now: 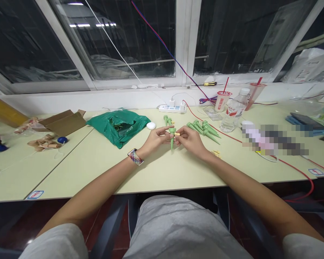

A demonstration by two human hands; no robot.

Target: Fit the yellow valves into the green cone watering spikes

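Green plastic spike [172,139] point-down, gripped in left hand [154,138], right hand [191,140] pinching small yellow piece [177,134]

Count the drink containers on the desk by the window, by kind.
Plastic cups with red straws: 2
Plastic water bottle: 1
Total: 3

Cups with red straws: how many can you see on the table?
2: a printed cup and a clear reddish cup, on either side of a water bottle, near the window.
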